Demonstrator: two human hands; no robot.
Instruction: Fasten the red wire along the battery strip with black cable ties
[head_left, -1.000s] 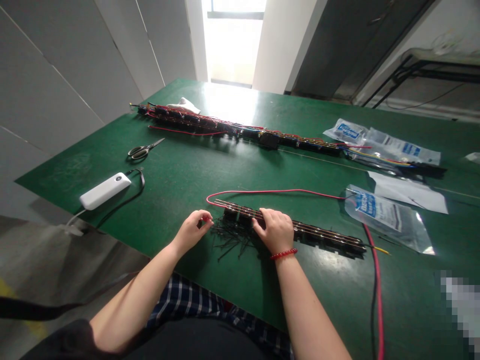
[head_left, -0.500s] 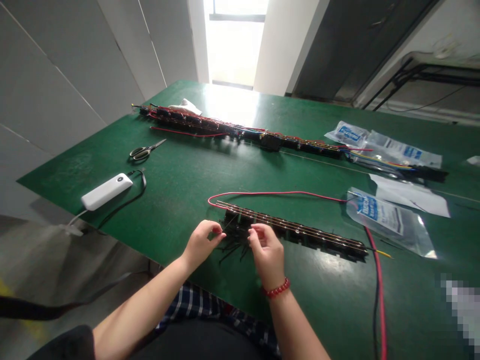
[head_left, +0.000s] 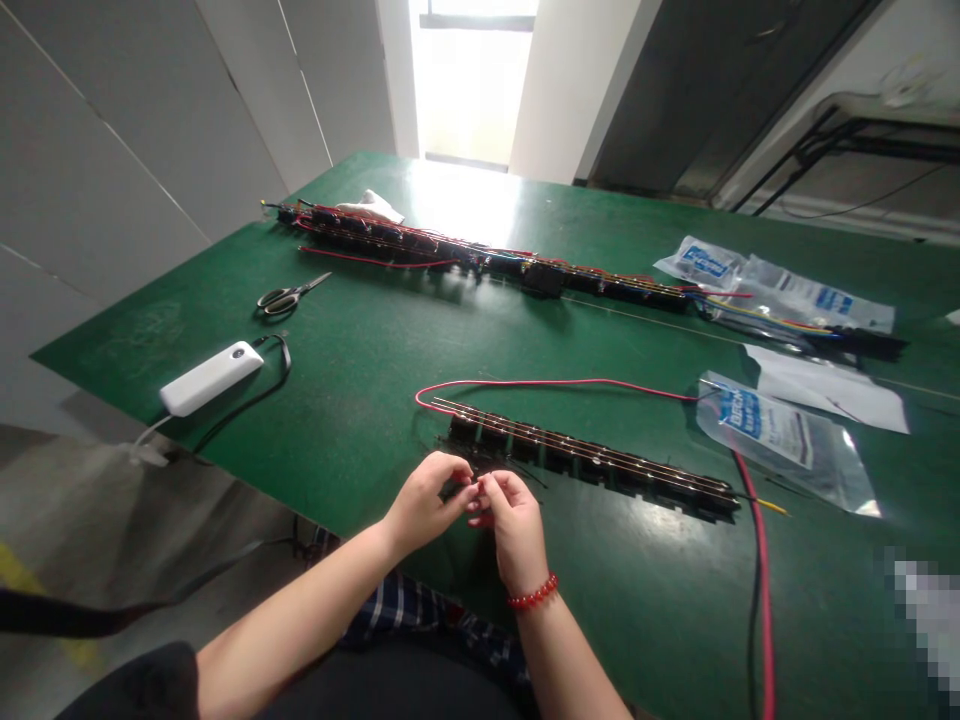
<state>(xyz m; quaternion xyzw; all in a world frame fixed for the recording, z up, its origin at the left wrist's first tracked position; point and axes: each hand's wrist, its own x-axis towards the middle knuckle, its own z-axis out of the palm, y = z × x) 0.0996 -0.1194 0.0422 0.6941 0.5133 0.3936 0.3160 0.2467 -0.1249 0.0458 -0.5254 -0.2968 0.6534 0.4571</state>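
My left hand (head_left: pixel 431 505) and my right hand (head_left: pixel 516 525) meet fingertip to fingertip just above the table, in front of the near bar. Both are closed in a pinch on what looks like a thin black cable tie, mostly hidden by the fingers. Behind them lies a small heap of thin black cable ties (head_left: pixel 487 458). The near black segmented bar (head_left: pixel 592 458), with bare metal rods along its top, rests on the table just beyond my fingers. A red wire (head_left: pixel 525 383) loops around its left end.
On the green table (head_left: pixel 360 350) lie a longer wired bar (head_left: pixel 420 240), scissors (head_left: pixel 285 298) and a white power bank (head_left: pixel 214 378) with a cable. Clear plastic bags (head_left: pixel 787 440) and white paper (head_left: pixel 825 388) lie to the right. A thick red cable (head_left: pixel 761 590) crosses the right side.
My hands have come together and drawn back toward my body, away from the near bar. Before, they were apart, with a thin dark strip at the left fingertips.
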